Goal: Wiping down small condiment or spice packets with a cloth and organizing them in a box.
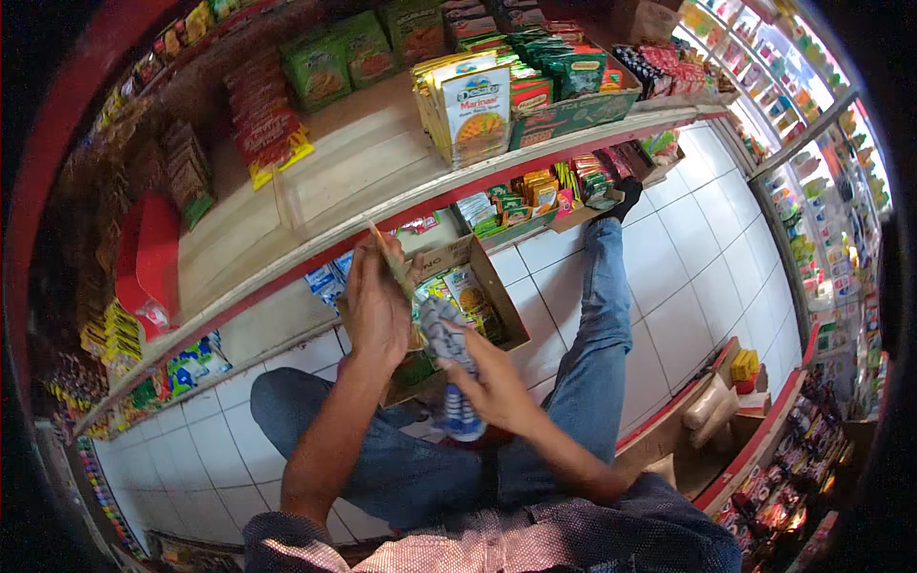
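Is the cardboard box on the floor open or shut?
Open: the cardboard box has its flaps folded outward, and packets show inside it.

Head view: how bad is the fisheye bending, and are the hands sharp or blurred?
Head view: strong fisheye, the wooden shelf edge and floor tiles curve toward a dark rim; left hand, holding a thin packet, and right hand, on a blue-white cloth, are slightly soft; even light, with glare on the right-hand shelves.
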